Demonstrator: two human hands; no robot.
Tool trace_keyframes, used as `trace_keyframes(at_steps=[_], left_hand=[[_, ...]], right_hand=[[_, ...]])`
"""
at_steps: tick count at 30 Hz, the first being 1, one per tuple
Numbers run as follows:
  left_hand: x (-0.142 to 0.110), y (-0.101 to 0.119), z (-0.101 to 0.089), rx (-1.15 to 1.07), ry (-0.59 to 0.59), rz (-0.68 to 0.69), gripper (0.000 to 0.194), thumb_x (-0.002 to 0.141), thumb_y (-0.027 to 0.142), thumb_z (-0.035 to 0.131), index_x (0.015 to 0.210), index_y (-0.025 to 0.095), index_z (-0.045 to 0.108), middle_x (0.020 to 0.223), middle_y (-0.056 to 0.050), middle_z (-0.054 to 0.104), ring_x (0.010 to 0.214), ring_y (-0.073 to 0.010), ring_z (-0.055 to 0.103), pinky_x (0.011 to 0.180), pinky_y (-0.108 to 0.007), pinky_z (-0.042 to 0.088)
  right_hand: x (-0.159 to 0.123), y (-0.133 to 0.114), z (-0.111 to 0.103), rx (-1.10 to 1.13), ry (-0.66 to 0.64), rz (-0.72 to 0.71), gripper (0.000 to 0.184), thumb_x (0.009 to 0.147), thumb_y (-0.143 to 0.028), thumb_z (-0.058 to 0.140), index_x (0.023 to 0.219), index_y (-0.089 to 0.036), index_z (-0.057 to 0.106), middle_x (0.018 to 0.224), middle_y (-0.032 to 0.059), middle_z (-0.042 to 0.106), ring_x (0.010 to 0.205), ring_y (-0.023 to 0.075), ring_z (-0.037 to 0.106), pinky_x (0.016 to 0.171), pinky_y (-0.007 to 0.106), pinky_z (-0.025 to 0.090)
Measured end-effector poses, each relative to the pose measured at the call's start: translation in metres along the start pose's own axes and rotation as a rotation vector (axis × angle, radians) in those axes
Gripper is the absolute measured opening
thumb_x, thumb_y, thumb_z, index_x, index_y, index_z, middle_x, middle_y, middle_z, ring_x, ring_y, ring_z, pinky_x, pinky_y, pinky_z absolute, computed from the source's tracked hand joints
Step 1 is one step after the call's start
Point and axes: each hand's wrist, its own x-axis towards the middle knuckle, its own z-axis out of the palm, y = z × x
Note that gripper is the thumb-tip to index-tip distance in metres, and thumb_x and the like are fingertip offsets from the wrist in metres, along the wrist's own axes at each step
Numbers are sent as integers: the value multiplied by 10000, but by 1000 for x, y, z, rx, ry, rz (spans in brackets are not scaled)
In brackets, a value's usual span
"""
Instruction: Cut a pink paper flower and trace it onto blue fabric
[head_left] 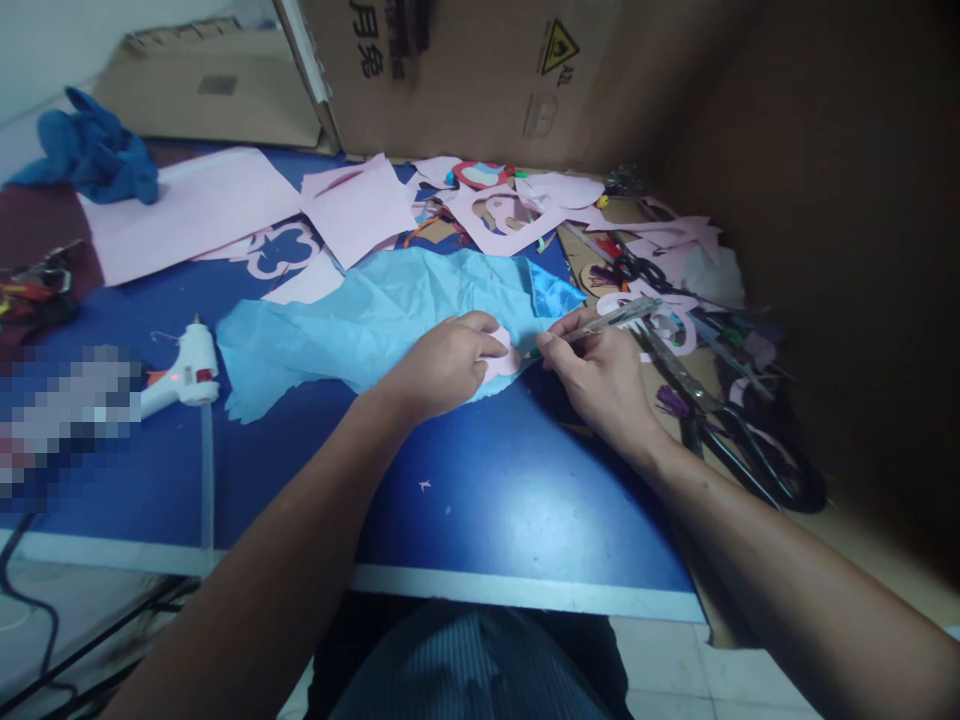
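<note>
Pink paper cutout point(502, 358) clenched in left grip point(442, 365), right grip point(600, 380) clenching craft knife point(604, 325).

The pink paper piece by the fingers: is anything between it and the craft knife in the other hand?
Nothing visible stands between them. The tip of the craft knife in the right hand is right beside the pink paper piece, which the left hand holds on the blue tissue paper.

Head-worn view angled down, seemingly fairly close
</note>
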Motion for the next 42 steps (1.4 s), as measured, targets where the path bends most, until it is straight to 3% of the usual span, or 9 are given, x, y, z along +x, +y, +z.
trace_keyframes(at_steps=[12, 33, 42], left_hand=[[0, -1, 1, -4, 12, 7, 391, 864, 104, 522, 1094, 208, 821, 1358, -72, 702, 1287, -260, 661, 1161, -404, 505], [0, 0, 0, -15, -7, -9, 462, 867, 99, 519, 1213, 195, 810, 1422, -83, 682, 1331, -262, 644, 1192, -397, 482], [0, -2, 2, -59, 4, 12, 449, 855, 87, 519, 1163, 224, 817, 1318, -74, 691, 1251, -252, 662, 1146, -400, 501]], right_hand=[[-1, -3, -1, -25, 16, 28, 192, 892, -281, 683, 713, -228, 637, 624, -16, 627, 539, 164, 541, 536, 314, 376], [-2, -1, 0, -18, -3, 25, 170, 879, -294, 666, 728, -217, 646, 572, -21, 618, 515, 163, 542, 528, 306, 379], [-5, -1, -1, 43, -98, -10, 212, 907, -349, 684, 743, -216, 669, 628, -5, 640, 519, 153, 547, 492, 288, 364]])
